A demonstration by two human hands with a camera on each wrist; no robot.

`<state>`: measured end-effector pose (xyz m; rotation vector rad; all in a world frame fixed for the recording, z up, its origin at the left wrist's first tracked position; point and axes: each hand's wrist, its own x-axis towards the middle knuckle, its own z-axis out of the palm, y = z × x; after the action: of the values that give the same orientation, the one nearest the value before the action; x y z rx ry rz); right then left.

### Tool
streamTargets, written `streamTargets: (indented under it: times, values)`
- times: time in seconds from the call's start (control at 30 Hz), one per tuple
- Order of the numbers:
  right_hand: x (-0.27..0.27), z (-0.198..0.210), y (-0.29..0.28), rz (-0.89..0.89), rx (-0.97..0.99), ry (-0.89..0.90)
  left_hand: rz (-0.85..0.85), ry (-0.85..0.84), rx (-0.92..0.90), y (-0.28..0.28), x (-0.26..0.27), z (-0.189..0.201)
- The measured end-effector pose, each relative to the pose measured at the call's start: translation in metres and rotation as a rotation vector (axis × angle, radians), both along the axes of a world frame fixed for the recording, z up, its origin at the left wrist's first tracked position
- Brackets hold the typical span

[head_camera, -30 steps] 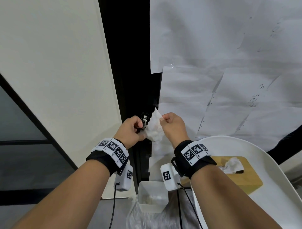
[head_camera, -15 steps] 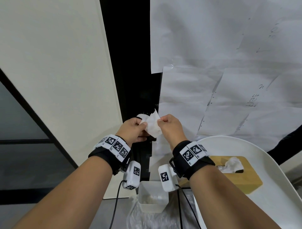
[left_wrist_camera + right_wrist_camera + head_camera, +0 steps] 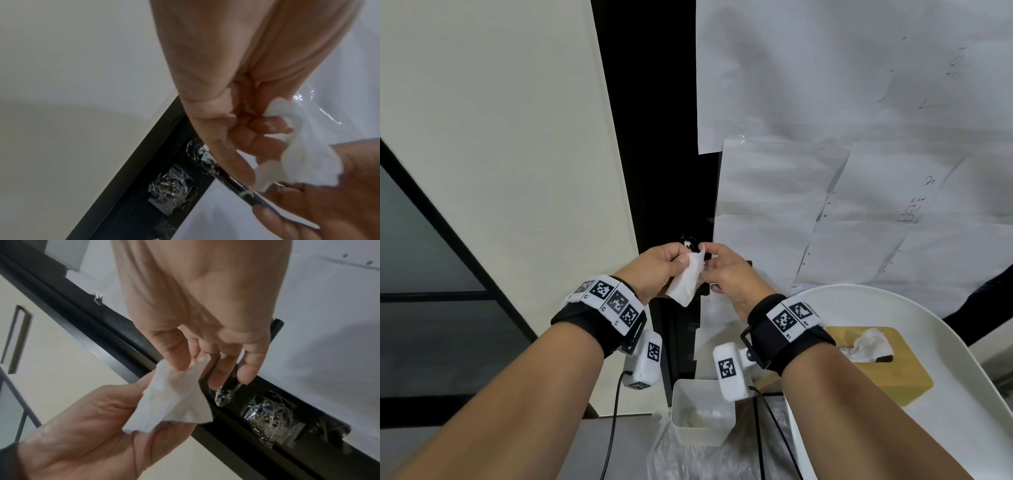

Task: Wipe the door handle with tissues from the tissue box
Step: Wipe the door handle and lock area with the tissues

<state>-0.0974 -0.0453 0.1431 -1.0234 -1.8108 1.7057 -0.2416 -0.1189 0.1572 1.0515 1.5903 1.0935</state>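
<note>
White bin (image 3: 702, 411) below taped paper sheets (image 3: 859, 137).

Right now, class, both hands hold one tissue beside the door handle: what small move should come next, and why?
Probably press the tissue onto the door handle and rub. White smears still show on it, and both the left hand and the right hand pinch the tissue just off the bar.

Two bare forearms, no sleeves. Each wrist wears a wide black strap (image 3: 599, 322) topped by a white band of square black-and-white coded markers (image 3: 610, 298); the right wrist's strap (image 3: 787, 337) has a black buckle. Under each wrist hangs a small white camera block (image 3: 645, 359) bearing one coded marker, with a thin black cable (image 3: 610, 431) trailing down
</note>
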Motion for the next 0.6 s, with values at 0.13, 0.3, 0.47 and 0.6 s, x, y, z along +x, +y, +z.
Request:
streamTargets:
  times: [0.13,0.3,0.47,0.6]
  values:
    - [-0.002,-0.004,0.003,-0.055,0.056,-0.035,0.090,0.064,0.004,0.003,-0.007,-0.006]
    - [-0.002,-0.008,0.007,-0.018,0.199,-0.147,0.204,0.105,0.034,0.005,-0.010,-0.007]
    - [0.002,-0.014,0.017,-0.187,0.335,-0.213,0.379,0.262,0.118,0.009,-0.021,-0.003]
    - [0.002,-0.016,0.021,-0.220,0.470,-0.290,0.416,0.319,0.178,0.012,-0.013,-0.008]
